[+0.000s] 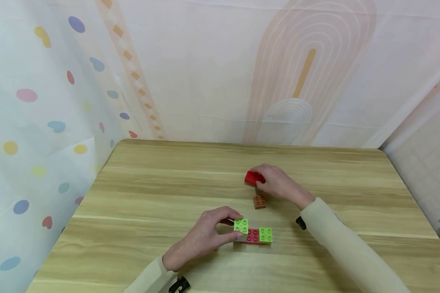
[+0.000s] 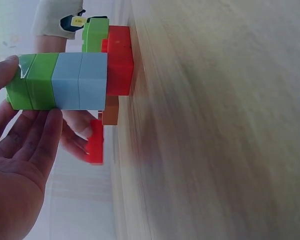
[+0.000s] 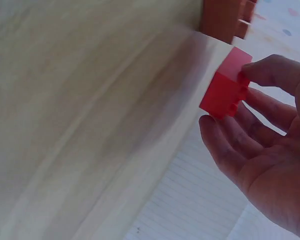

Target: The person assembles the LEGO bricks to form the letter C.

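With thumb and fingers on opposite sides, my left hand (image 1: 205,232) grips the green toy bricks (image 2: 32,81) at the top of a stack. Light blue bricks (image 2: 80,81) form its lower part, at the left end of a long red base brick (image 1: 253,235). Another green brick (image 1: 265,235) is mounted on the base's right end. Farther back, my right hand (image 1: 276,183) pinches a loose red brick (image 3: 226,85), its studs facing the palm in the right wrist view. A brown brick (image 1: 259,202) sits between the two hands, studs up.
All of this is on a wood-grain table (image 1: 161,183). A patterned cloth (image 1: 205,73) hangs behind the table's back edge, and a dotted cloth (image 1: 51,162) runs along the left side. Wrist straps show at both sleeves.
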Motion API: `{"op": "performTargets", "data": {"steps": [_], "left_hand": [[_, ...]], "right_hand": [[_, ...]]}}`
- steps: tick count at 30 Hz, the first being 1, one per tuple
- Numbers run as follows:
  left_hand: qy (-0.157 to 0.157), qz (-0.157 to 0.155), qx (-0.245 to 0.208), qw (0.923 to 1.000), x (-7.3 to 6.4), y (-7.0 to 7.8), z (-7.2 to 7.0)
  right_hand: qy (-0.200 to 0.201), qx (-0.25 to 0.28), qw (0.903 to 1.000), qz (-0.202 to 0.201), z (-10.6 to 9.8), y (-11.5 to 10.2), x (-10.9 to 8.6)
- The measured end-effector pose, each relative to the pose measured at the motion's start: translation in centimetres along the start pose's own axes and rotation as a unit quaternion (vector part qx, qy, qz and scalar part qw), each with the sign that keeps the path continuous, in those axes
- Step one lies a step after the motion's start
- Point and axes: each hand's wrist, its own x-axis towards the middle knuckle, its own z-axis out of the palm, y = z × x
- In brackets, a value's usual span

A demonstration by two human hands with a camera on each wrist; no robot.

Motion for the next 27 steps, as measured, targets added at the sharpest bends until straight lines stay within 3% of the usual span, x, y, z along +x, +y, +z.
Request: {"op": "performTargets", "data": {"steps": [9, 27], "left_hand": [[-0.003, -0.006, 0.001, 1.0000, 0.0, 0.1, -0.2], [0.000, 0.010, 0.023, 0.9997, 0.0, 0.0, 0.0]], "right_hand": [[0.049, 0.009, 0.9982, -0.033, -0.8, -0.9, -1.6], [0.089, 0.064, 0.9916, -0.069, -1.4, -1.8, -5.5]]}}
